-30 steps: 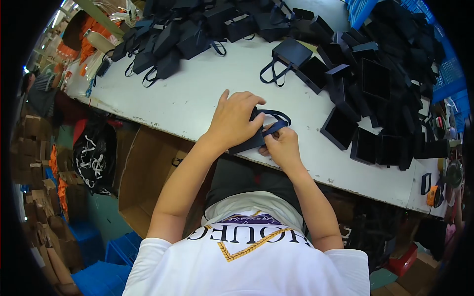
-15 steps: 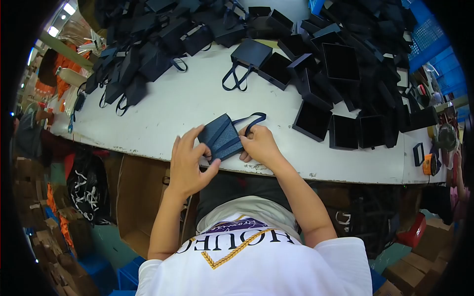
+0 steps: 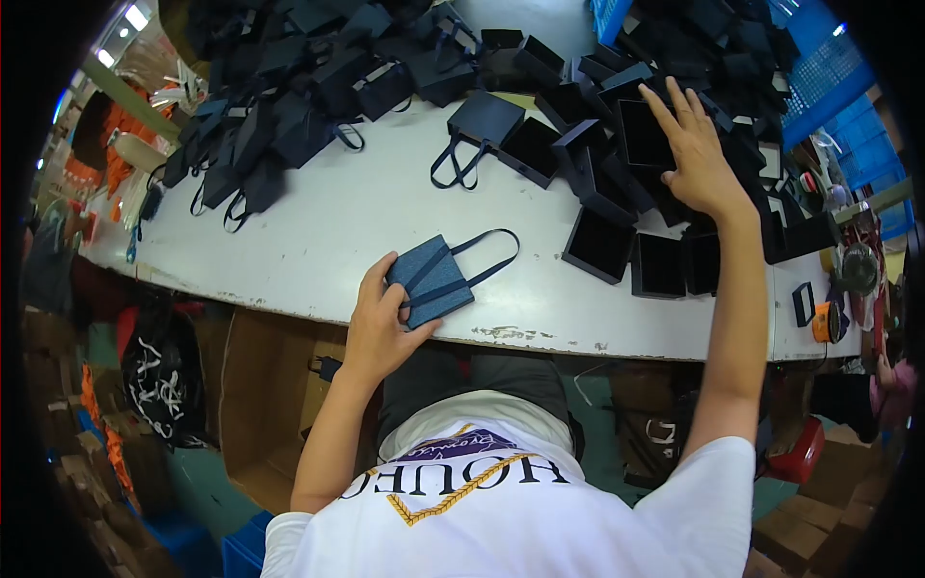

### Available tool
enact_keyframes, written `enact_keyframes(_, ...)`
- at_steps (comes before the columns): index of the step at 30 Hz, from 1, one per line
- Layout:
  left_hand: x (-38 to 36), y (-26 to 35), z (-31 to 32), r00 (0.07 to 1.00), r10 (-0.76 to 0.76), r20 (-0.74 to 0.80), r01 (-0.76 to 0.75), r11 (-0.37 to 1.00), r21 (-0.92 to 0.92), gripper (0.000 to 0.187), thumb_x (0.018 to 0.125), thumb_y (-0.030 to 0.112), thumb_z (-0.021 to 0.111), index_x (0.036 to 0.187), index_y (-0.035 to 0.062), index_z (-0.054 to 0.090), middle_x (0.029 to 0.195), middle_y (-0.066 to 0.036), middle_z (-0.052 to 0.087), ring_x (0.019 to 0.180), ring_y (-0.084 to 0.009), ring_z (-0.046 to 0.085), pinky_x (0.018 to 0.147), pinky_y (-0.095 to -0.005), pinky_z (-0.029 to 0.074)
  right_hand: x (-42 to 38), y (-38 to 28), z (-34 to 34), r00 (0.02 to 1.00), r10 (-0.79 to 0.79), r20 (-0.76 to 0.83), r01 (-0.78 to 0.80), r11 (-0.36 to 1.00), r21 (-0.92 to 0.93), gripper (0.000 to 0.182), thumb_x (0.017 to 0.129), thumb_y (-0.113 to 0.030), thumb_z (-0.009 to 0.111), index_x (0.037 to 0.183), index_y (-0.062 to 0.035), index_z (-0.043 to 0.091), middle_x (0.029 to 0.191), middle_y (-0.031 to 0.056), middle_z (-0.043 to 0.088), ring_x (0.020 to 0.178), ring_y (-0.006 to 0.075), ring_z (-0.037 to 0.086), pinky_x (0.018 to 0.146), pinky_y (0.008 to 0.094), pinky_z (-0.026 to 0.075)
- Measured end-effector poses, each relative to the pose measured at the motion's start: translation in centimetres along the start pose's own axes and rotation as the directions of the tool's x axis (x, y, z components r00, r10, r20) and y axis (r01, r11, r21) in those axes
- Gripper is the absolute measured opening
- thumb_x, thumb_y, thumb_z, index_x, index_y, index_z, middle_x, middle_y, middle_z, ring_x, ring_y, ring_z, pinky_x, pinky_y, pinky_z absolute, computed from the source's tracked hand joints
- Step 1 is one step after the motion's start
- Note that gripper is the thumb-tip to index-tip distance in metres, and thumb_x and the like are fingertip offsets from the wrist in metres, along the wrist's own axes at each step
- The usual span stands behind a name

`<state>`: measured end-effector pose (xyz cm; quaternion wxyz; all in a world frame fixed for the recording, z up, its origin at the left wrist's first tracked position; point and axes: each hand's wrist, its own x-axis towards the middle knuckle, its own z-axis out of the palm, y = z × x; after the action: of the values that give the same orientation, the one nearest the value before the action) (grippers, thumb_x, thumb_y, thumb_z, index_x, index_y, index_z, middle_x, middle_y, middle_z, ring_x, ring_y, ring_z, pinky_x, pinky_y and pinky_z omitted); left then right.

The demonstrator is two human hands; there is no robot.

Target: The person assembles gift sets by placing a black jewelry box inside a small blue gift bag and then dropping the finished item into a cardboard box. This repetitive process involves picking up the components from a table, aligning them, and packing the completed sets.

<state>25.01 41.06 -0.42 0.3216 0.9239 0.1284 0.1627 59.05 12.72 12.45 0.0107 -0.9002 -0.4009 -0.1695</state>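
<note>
My left hand [image 3: 379, 323] grips the left side of a small dark blue gift box [image 3: 438, 275] near the table's front edge. Dark ribbon bands cross the top of this box, and a ribbon loop [image 3: 513, 252] sticks out from its right side. Over at the right, my right hand [image 3: 701, 164] reaches out with fingers spread above the pile of boxes. Its thumb and fingertips overlap an open box tray [image 3: 644, 140] with a black inside. Other open box trays [image 3: 599, 246] lie just in front of that hand.
A heap of dark boxes with ribbon loops [image 3: 299, 125] covers the back left of the white table [image 3: 337, 222]. One closed box [image 3: 485, 118] with a ribbon loop lies mid-table. Blue crates [image 3: 833, 82] stand at the right, and a cardboard carton [image 3: 255, 405] sits below the front edge.
My right hand has let go of the ribbon on the blue box and moved up and right to the open trays. My left hand still holds the box, its ribbon loop now spread out.
</note>
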Motion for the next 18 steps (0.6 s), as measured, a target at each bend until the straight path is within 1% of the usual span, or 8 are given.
enact_keyframes(1, -0.1, 0.1, 0.1, 1.0, 0.001, -0.011, -0.001, 1.0, -0.005, 0.046, 0.065, 0.017, 0.095, 0.079, 0.0016, 0.054, 0.15, -0.028, 0.047, 0.12, -0.0417, 0.058, 0.094, -0.0438, 0.053, 0.7, 0.7, 0.5, 0.997, -0.075, 0.035, 0.077, 0.996, -0.051, 0.105, 0.072, 0.014, 0.066, 0.163, -0.0272, 0.034, 0.169, 0.017, 0.028, 0.156, 0.041, 0.026, 0.126, 0.0503, 0.028)
enact_keyframes(4, -0.3, -0.4, 0.1, 0.996, 0.055, -0.07, -0.053, 0.998, 0.029, 0.046, 0.064, 0.012, 0.096, 0.08, 0.0014, 0.054, 0.152, -0.022, 0.047, 0.081, -0.0219, 0.056, 0.073, -0.0328, 0.053, 2.5, 0.9, 0.1, 0.984, -0.136, 0.112, 0.132, 0.99, 0.039, 0.102, 0.072, 0.012, 0.068, 0.162, -0.0227, 0.036, 0.163, 0.0198, 0.038, 0.151, 0.0423, 0.034, 0.124, 0.0492, 0.032)
enact_keyframes(6, -0.9, -1.2, -0.6, 0.995, -0.001, -0.097, 0.004, 0.999, 0.038, 0.047, 0.064, 0.013, 0.096, 0.079, 0.0021, 0.053, 0.152, -0.022, 0.047, 0.09, -0.0258, 0.059, 0.077, -0.0343, 0.054, 1.8, -1.7, -2.1, 0.997, -0.082, -0.005, 0.08, 0.964, 0.254, 0.098, 0.071, 0.002, 0.076, 0.16, -0.0169, 0.04, 0.151, 0.021, 0.05, 0.138, 0.0401, 0.05, 0.118, 0.0458, 0.041)
enact_keyframes(8, -1.9, -1.7, -1.5, 0.992, -0.058, -0.115, 0.064, 0.997, 0.051, 0.047, 0.065, 0.013, 0.096, 0.077, 0.0028, 0.051, 0.153, -0.022, 0.047, 0.098, -0.0295, 0.062, 0.081, -0.0358, 0.055, 0.2, -6.2, -4.8, 0.99, -0.128, -0.065, 0.144, 0.866, 0.479, 0.097, 0.069, -0.007, 0.083, 0.157, -0.0147, 0.044, 0.151, 0.021, 0.05, 0.136, 0.0388, 0.052, 0.117, 0.0448, 0.043)
enact_keyframes(10, -2.1, -1.8, -2.7, 0.987, -0.091, -0.131, 0.1, 0.993, 0.064, 0.048, 0.065, 0.013, 0.096, 0.076, 0.0036, 0.05, 0.153, -0.022, 0.047, 0.107, -0.033, 0.064, 0.085, -0.0372, 0.055, -1.6, -10.9, -4.1, 0.948, -0.289, -0.133, 0.316, 0.796, 0.517, 0.096, 0.068, -0.018, 0.089, 0.154, -0.0128, 0.048, 0.153, 0.0217, 0.049, 0.134, 0.04, 0.054, 0.114, 0.0457, 0.044)
enact_keyframes(12, -2.4, -2.6, -3.5, 0.988, -0.093, -0.122, 0.105, 0.99, 0.091, 0.049, 0.064, 0.014, 0.096, 0.077, 0.0033, 0.05, 0.151, -0.022, 0.048, 0.118, -0.036, 0.061, 0.088, -0.0388, 0.055, -4.2, -16.0, -1.7, 0.932, -0.36, -0.046, 0.335, 0.805, 0.49, 0.091, 0.073, -0.032, 0.089, 0.153, -0.0119, 0.05, 0.158, 0.0226, 0.044, 0.127, 0.0427, 0.057, 0.107, 0.0471, 0.048)
enact_keyframes(14, -3.0, -3.7, -3.9, 0.991, -0.046, -0.123, 0.065, 0.986, 0.151, 0.047, 0.063, 0.014, 0.097, 0.08, 0.0015, 0.055, 0.148, -0.022, 0.05, 0.115, -0.0334, 0.06, 0.083, -0.0372, 0.056, -5.9, -20.0, 0.9, 0.901, -0.343, 0.264, 0.224, 0.891, 0.394, 0.093, 0.077, -0.047, 0.085, 0.154, -0.0114, 0.048, 0.161, 0.0226, 0.039, 0.115, 0.0419, 0.062, 0.097, 0.0469, 0.052)
enact_keyframes(18, -3.4, -3.4, -4.9, 0.974, -0.22, -0.043, 0.22, 0.975, -0.009, 0.049, 0.061, 0.014, 0.098, 0.08, 0.0016, 0.054, 0.149, -0.021, 0.05, 0.118, -0.035, 0.059, 0.084, -0.0386, 0.057, -7.5, -21.4, 3.7, 0.877, -0.291, 0.381, 0.166, 0.93, 0.328, 0.101, 0.075, -0.052, 0.084, 0.156, -0.0081, 0.044, 0.161, 0.0222, 0.039, 0.103, 0.0379, 0.063, 0.09, 0.0447, 0.054)
